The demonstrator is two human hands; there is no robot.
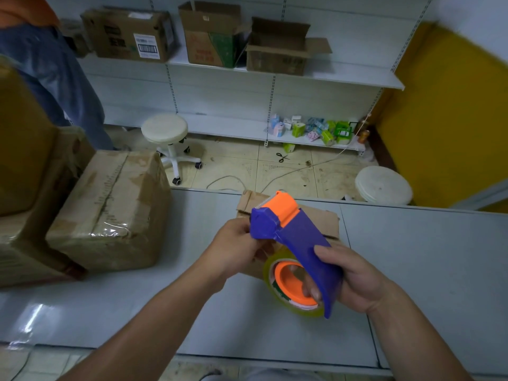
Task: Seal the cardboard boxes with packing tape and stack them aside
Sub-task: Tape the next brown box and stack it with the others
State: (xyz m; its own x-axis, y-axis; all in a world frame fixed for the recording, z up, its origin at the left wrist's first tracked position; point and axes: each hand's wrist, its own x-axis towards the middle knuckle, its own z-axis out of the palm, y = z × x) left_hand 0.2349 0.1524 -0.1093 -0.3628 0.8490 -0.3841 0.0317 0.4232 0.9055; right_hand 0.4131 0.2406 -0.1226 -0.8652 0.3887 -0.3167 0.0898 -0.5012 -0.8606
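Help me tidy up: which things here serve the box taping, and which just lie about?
For the job: tape dispenser, tape roll, cardboard box under it, sealed box at left.
Lying about: scissors, white stool, cord, small packets on low shelf.

Bare table [412, 257] right of the hands, taped boxes [110, 213] crowding the left, flattened cardboard [327, 220] directly ahead

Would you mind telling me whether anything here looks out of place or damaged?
Yes: scissors lie on the floor tiles near a loose cord trailing across them, and the taped cardboard box on the left looks scuffed, with torn patches.
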